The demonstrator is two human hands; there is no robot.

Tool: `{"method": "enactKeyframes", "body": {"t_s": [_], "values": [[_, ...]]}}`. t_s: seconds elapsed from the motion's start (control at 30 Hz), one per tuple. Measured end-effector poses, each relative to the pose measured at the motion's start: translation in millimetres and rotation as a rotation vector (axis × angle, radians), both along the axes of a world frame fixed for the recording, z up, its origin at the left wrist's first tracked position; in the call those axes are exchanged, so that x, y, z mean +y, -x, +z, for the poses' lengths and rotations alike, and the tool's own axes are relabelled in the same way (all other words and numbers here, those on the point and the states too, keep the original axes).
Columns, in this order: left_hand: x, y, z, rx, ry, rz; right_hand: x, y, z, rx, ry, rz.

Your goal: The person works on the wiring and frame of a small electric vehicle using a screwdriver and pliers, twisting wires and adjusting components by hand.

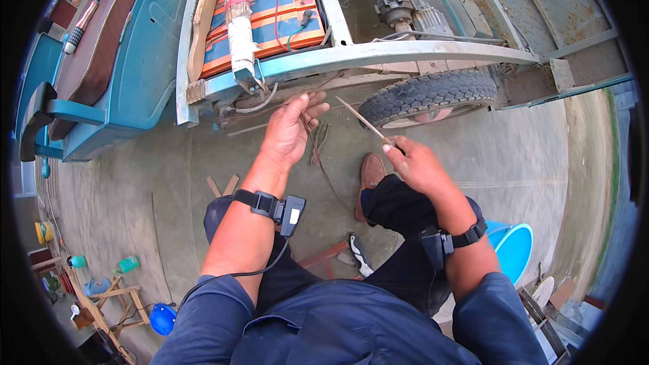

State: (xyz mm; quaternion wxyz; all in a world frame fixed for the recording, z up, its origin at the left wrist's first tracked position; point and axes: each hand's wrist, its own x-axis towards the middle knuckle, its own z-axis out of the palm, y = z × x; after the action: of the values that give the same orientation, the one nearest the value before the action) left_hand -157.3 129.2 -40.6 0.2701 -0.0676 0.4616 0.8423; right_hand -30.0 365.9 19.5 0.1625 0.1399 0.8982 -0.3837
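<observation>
My left hand (291, 128) is raised below the blue-and-white frame rail (297, 64) of a vehicle, fingers partly curled. A thin brown wire (324, 174) runs from its fingers down toward the floor. My right hand (416, 163) is closed round the near end of a thin pale rod (359, 119). The rod's narrow tip points up and left, toward my left hand but apart from it. Whether the rod has a handle is hidden in my fist. A dark tyre (433, 93) lies just beyond the right hand.
Orange-and-blue batteries (270, 17) with loose leads sit in the frame. A screwdriver (81, 27) rests on the brown seat (94, 47). Behind my right arm stands a blue bucket (517, 250). A wooden stool (122, 301), green bottle (127, 264) and blue helmet-like object (163, 319) are at lower left.
</observation>
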Motion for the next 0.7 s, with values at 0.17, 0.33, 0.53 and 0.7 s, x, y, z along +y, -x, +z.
{"method": "enactKeyframes", "body": {"t_s": [0.17,0.33,0.53,0.7], "values": [[-1,1,3,0.011,-0.013,-0.031,20,30,15,0.356,-0.294,0.296],[-6,1,2,0.027,0.009,-0.061,19,64,23,0.375,-0.379,0.454],[-7,0,4,0.02,0.017,-0.084,23,75,14,0.427,-0.343,0.471],[-8,-1,2,0.026,-0.018,-0.085,22,76,-11,0.455,-0.137,0.485]]}}
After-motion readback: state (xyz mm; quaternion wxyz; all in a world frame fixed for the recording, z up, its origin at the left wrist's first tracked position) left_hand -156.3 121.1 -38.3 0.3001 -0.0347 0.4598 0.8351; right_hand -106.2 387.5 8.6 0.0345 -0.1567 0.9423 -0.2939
